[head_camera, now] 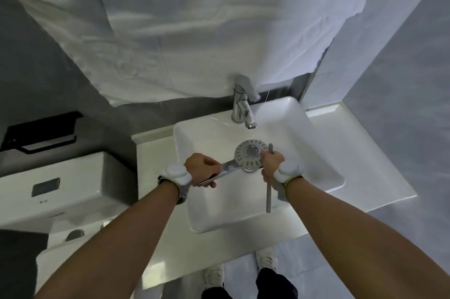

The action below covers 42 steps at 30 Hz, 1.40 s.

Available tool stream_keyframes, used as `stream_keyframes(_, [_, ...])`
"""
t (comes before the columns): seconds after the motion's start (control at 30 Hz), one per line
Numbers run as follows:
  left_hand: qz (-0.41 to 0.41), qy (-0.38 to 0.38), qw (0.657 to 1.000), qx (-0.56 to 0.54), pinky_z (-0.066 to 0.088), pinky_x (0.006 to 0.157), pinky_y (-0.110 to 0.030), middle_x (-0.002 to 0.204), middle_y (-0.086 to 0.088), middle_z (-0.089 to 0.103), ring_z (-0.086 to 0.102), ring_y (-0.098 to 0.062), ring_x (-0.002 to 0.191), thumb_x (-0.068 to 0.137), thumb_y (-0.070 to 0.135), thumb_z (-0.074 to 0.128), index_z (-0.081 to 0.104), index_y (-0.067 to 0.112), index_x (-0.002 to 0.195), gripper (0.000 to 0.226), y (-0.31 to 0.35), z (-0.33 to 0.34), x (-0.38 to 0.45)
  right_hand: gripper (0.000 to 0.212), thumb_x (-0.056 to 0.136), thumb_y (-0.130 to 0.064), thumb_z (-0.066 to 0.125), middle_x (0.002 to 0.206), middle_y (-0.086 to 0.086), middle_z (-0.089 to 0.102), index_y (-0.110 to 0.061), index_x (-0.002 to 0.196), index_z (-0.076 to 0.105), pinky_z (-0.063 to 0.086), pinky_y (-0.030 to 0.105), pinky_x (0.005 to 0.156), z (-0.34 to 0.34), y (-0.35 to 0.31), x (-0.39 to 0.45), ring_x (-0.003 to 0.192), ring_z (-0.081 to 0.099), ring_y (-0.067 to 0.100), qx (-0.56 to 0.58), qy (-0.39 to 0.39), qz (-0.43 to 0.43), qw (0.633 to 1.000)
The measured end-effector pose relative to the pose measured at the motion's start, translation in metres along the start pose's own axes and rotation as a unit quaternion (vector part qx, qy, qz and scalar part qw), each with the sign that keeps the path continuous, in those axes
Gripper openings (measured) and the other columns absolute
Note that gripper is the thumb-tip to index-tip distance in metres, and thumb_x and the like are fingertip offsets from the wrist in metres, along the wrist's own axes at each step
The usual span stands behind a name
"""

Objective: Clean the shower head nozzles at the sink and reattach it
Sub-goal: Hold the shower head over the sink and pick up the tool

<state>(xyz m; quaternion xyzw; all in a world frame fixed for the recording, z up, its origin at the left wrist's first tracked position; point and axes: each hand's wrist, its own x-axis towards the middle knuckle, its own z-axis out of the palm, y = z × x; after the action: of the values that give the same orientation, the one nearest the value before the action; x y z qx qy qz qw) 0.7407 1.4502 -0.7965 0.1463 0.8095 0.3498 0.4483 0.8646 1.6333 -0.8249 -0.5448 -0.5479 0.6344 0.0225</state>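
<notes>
— Grey walls and a draped white sheet (194, 30) stood behind the white rectangular ceramic sink (316, 177), with a white toilet cistern (65, 189) at the left.

— And the hands?

— Left hand (202, 172) had its grip curled round the handle of the round chrome shower head (248, 155), held face-up over the basin. Right hand (272, 167) gripped a slim grey brush (268, 198) just beside it.

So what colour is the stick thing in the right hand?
Grey. The brush shows best in the head view, held over the white sink.
</notes>
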Motion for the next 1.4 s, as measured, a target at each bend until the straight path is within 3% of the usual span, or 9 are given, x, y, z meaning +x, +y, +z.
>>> stream_keyframes(0.07, [-0.028,-0.041,0.997,0.056,0.053,0.052,-0.027,0.074,-0.01,0.075,0.07,-0.024,0.057,0.078,0.055,0.067,0.072,0.009,0.093,0.049,0.013,0.013,0.007,0.027,0.1,-0.029,0.044,0.059,0.005,0.041,-0.004,0.106,0.051,0.031,0.02,0.037,-0.008,-0.004,0.012,0.038,0.037,0.017,-0.034,-0.034,-0.009,0.999])
stream_keyframes(0.17, [-0.072,-0.079,0.994,-0.017,0.055,0.052,-0.033,0.084,-0.014,0.069,0.068,-0.029,0.058,0.07,0.072,0.067,0.063,0.003,0.097,0.074,0.026,0.037,0.017,0.026,0.1,-0.031,0.042,0.06,0.007,0.044,-0.007,0.103,0.051,0.032,0.021,0.039,-0.017,-0.008,0.025,0.04,0.038,0.018,-0.072,-0.082,-0.024,0.994])
stream_keyframes(0.37, [-0.073,0.006,0.993,-0.09,0.052,0.048,-0.03,0.085,-0.012,0.067,0.062,-0.025,0.052,0.094,0.049,0.056,0.052,0.003,0.107,0.048,0.027,0.075,0.025,0.022,0.097,-0.025,0.046,0.077,0.012,0.05,-0.007,0.104,0.056,0.027,0.019,0.041,-0.035,-0.018,0.034,0.045,0.035,0.017,-0.128,-0.152,-0.017,0.98])
stream_keyframes(0.5, [-0.08,0.062,0.989,-0.11,0.047,0.039,-0.026,0.08,-0.011,0.065,0.055,-0.018,0.039,0.098,0.04,0.055,0.04,0.009,0.106,0.035,0.022,0.088,0.02,0.027,0.094,-0.027,0.05,0.095,0.01,0.067,-0.01,0.113,0.059,0.044,0.027,0.057,-0.046,-0.051,0.037,0.068,0.056,0.023,-0.158,-0.066,-0.095,0.981])
stream_keyframes(0.73, [-0.067,0.078,0.978,-0.179,0.041,0.04,-0.026,0.08,-0.013,0.07,0.051,-0.022,0.04,0.099,0.034,0.054,0.039,0.007,0.108,0.032,0.032,0.092,0.023,0.032,0.093,-0.038,0.049,0.057,0.006,0.065,-0.01,0.096,0.064,0.027,0.02,0.036,-0.027,-0.135,0.021,0.034,0.033,0.01,0.014,-0.132,-0.144,0.981])
stream_keyframes(0.87, [-0.068,0.061,0.978,-0.185,0.04,0.041,-0.026,0.079,-0.014,0.069,0.05,-0.023,0.043,0.1,0.033,0.053,0.037,0.006,0.111,0.033,0.037,0.09,0.024,0.046,0.091,-0.051,0.053,0.061,0.006,0.064,-0.007,0.094,0.065,0.029,0.019,0.035,-0.009,-0.16,0.014,0.031,0.038,0.008,-0.064,-0.163,-0.136,0.975])
stream_keyframes(1.0, [-0.066,0.057,0.978,-0.19,0.041,0.041,-0.025,0.076,-0.012,0.067,0.05,-0.021,0.043,0.1,0.034,0.052,0.041,0.007,0.117,0.034,0.037,0.085,0.028,0.041,0.095,-0.043,0.053,0.039,-0.008,0.052,-0.008,0.076,0.065,0.029,0.014,0.032,0.003,-0.169,0.014,0.026,0.037,0.005,-0.086,-0.156,-0.131,0.975])
stream_keyframes(1.27, [-0.062,0.049,0.98,-0.185,0.043,0.042,-0.026,0.074,-0.009,0.068,0.051,-0.022,0.044,0.098,0.035,0.053,0.041,0.009,0.114,0.032,0.036,0.079,0.04,0.037,0.094,-0.036,0.054,0.04,-0.004,0.047,-0.013,0.065,0.052,0.026,0.013,0.032,0.007,-0.18,0.011,0.024,0.033,0.007,-0.074,-0.15,-0.09,0.982])
stream_keyframes(1.4, [-0.067,0.041,0.979,-0.187,0.043,0.042,-0.026,0.076,-0.01,0.067,0.051,-0.022,0.044,0.098,0.035,0.053,0.041,0.011,0.112,0.031,0.037,0.078,0.043,0.041,0.099,-0.032,0.044,0.037,-0.003,0.04,-0.014,0.062,0.046,0.025,0.011,0.031,0.005,-0.19,0.01,0.024,0.029,0.008,-0.068,-0.211,-0.03,0.975])
